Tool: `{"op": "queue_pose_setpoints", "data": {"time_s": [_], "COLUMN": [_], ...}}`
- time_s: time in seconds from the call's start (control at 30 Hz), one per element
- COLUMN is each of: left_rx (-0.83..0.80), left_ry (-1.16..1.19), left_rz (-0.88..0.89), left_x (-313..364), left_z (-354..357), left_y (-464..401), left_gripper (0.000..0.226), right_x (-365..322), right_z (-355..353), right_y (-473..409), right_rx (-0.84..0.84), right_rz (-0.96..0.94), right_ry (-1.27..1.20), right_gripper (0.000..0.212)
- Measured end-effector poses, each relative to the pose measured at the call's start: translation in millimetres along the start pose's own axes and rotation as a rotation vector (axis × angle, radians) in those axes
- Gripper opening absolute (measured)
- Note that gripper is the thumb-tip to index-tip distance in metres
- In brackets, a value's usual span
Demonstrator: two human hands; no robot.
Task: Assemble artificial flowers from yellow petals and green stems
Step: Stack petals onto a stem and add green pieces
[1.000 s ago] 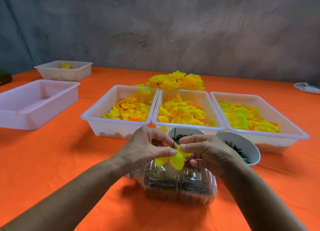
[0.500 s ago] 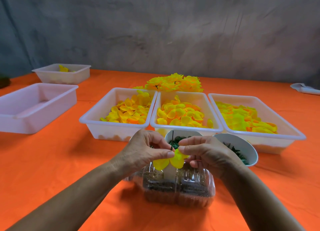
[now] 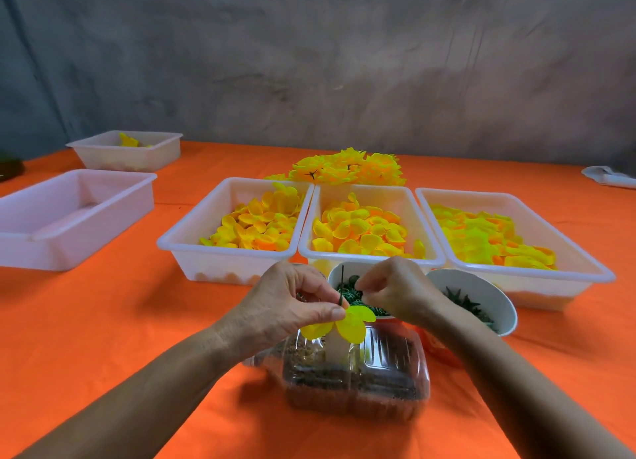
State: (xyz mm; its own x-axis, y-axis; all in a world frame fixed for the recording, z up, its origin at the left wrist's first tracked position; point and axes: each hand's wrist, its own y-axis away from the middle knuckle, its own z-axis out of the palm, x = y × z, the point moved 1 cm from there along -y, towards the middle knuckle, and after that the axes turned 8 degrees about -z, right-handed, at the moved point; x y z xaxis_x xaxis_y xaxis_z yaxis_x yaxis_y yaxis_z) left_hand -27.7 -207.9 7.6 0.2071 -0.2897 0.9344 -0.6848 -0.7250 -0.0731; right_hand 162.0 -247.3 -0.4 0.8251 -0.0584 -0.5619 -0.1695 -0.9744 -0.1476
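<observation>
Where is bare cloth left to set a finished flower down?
Bare orange tablecloth lies left of the hands, before the empty white tray, and right of the clear container. Crowded: the three petal trays and bowls ahead.

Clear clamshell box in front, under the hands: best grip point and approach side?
Probably the clear clamshell box by its two short ends, coming from above once both hands lift away. Its ribbed lid is domed and offers no handle, while the left hand, pinching the yellow petal piece, and the right hand hover over its far edge.
</observation>
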Motion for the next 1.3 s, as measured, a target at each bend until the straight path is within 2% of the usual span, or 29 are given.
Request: {"op": "queue_pose_setpoints", "data": {"time_s": [0.13,0.27,0.5,0.6,0.73,0.9,1.0,1.13,1.2,1.3], "left_rx": [0.004,0.015,0.027,0.022,0.010,0.016,0.010,-0.002,-0.009,-0.008], "left_ry": [0.009,0.004,0.021,0.024,0.045,0.048,0.051,0.059,0.066,0.067], "left_rz": [0.000,0.009,0.012,-0.001,-0.023,-0.037,-0.031,-0.029,-0.032,-0.032], "left_x": [1.2,1.7,2.0,2.1,2.2,2.5,3.3,3.9,4.7,4.1], "left_z": [1.1,1.0,1.6,1.6,2.3,2.6,3.0,2.9,3.0,3.3], "left_y": [2.2,2.7,2.7,2.7,2.3,3.4,3.8,4.0,4.7,4.9], "left_gripper": [0.013,0.011,0.012,0.010,0.009,0.007,0.008,0.010,0.005,0.008], "right_x": [-3.2,-8.7,0.3,6.4,13.7,10.5,7.4,4.3,2.0,-1.0], "right_z": [13.0,18.2,26.4,21.6,15.0,6.0,-0.5,-5.8,-7.3,-10.4], "right_y": [-15.7,-22.1,-27.3,-26.6,-17.7,-3.9,3.7,14.2,19.1,25.6], "right_rx": [-0.083,-0.172,-0.019,0.069,0.110,0.145,0.110,0.057,0.051,0.061], "right_rz": [-0.049,-0.127,-0.085,-0.054,-0.005,0.117,0.158,0.151,0.143,0.117], "right_ry": [0.152,0.205,0.189,0.045,-0.202,-0.867,-1.153,-1.335,-1.372,-1.394], "right_gripper": [0.023,0.039,0.011,0.008,0.013,0.009,0.007,0.015,0.014,0.013]}}
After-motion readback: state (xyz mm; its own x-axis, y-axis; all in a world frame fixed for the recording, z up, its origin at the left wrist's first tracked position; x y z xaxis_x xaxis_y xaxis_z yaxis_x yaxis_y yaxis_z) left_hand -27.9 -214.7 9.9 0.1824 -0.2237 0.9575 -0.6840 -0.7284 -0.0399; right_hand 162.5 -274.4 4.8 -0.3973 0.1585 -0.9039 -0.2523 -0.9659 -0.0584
